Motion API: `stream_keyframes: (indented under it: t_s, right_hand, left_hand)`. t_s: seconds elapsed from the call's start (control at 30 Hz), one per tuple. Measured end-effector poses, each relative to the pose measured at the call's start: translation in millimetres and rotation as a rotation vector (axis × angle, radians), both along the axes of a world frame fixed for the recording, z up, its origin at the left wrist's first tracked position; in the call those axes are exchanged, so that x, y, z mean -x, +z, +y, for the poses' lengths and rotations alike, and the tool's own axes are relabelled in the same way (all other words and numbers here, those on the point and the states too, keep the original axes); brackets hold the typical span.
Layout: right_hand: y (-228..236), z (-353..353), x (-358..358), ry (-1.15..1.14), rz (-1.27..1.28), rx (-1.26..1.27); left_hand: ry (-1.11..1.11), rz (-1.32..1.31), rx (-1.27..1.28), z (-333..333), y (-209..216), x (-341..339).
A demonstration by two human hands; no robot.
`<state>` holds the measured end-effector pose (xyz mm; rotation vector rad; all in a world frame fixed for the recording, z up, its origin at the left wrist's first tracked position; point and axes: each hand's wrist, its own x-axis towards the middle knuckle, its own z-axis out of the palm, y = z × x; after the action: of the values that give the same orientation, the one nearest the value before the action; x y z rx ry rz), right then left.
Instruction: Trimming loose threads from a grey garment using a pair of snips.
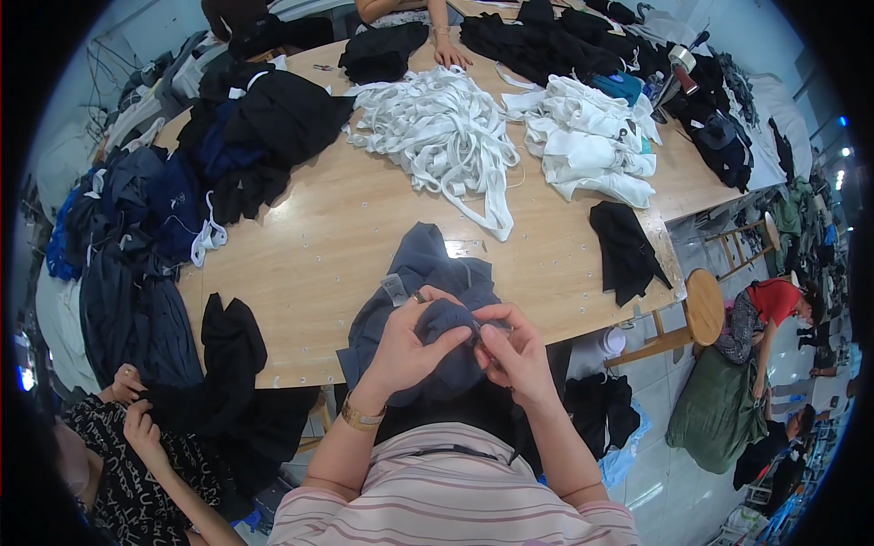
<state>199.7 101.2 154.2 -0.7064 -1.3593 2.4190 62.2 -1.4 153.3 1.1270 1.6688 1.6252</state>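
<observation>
A dark blue-grey garment (371,320) lies at the table's near edge, partly bunched up in front of me. My left hand (411,341) is closed on a fold of it, thumb on top, with a ring on one finger and a gold watch on the wrist. Beside it my right hand (512,350) pinches at the cloth's edge, fingertips together; a small thing may be between them, too small to make out. A pale label (394,289) sticks out from the garment to the left of my hands.
A white heap of straps (437,136) and folded white cloth (587,136) lie farther back on the wooden table (300,264). A black cloth piece (626,250) rests at right. Dark garments (273,118) pile up at left. A co-worker (137,455) handles black cloth at lower left. A stool (703,305) stands right.
</observation>
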Motion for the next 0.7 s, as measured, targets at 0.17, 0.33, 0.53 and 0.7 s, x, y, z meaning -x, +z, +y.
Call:
stream_keyframes:
  t_s: [0.17, 0.33, 0.53, 0.7]
  right_hand:
    - [0.6, 2.1, -1.4, -0.004, -0.007, 0.015]
    - [6.2, 3.4, -4.2, 0.036, 0.017, 0.015]
    - [5.5, 4.4, -5.5, 0.047, -0.012, -0.007]
    - [4.7, 4.9, -5.6, 0.054, -0.012, 0.002]
  left_hand:
    - [-0.016, 0.023, 0.009, 1.7, 0.0, -0.9]
    - [0.0, 0.021, 0.017, 1.3, -1.4, -1.4]
    - [0.019, -0.004, 0.021, 1.0, -0.9, -3.1]
    - [0.018, 0.027, 0.018, 1.1, 0.1, -2.9]
